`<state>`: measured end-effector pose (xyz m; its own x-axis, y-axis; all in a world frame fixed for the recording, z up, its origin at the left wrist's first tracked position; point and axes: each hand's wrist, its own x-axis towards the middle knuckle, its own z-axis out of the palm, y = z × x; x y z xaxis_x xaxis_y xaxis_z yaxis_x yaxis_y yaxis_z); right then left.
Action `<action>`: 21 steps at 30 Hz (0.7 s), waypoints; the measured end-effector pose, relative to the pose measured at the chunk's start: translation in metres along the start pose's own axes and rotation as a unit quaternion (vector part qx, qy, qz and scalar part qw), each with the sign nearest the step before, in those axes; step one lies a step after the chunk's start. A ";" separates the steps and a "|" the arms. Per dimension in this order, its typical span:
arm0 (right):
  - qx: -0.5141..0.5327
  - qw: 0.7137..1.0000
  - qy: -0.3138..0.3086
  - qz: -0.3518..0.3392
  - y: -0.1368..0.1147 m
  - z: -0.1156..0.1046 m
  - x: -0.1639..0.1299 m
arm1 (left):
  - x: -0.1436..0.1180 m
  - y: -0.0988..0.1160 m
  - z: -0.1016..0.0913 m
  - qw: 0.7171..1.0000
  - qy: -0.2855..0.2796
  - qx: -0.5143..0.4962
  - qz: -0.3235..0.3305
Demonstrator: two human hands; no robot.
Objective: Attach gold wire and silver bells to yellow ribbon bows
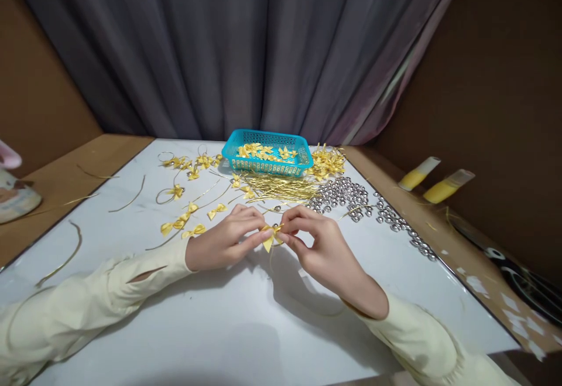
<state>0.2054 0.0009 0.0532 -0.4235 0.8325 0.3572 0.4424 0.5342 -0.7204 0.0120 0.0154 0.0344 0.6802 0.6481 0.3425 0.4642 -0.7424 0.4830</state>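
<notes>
White table (246,321) with teal basket (264,151) before grey curtain (246,46).

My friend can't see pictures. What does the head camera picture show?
Two hands, the left hand and right hand, pinch a small yellow bow together above a white table. Behind them sit a blue basket of bows, gold strings and silver beads.

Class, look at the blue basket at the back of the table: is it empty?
No, the blue basket holds a heap of small yellow ribbon bows, which show above its rim and through its mesh wall.
</notes>
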 end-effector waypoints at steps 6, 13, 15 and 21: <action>0.000 1.000 0.005 -0.009 -0.002 0.000 -0.002 | 0.000 0.001 -0.002 1.000 -0.010 -0.018 -0.006; 0.005 1.000 0.012 -0.007 -0.002 -0.001 -0.001 | -0.002 0.002 -0.004 1.000 -0.012 -0.024 0.003; 0.008 1.000 0.010 -0.002 -0.002 -0.001 -0.001 | -0.002 0.002 -0.003 1.000 -0.008 -0.022 0.008; 0.011 1.000 0.008 0.002 -0.002 0.001 -0.002 | -0.001 0.002 0.000 1.000 0.014 -0.010 0.011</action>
<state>0.2050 -0.0020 0.0532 -0.4090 0.8374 0.3627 0.4267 0.5268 -0.7351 0.0122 0.0135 0.0351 0.6735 0.6367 0.3756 0.4375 -0.7528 0.4917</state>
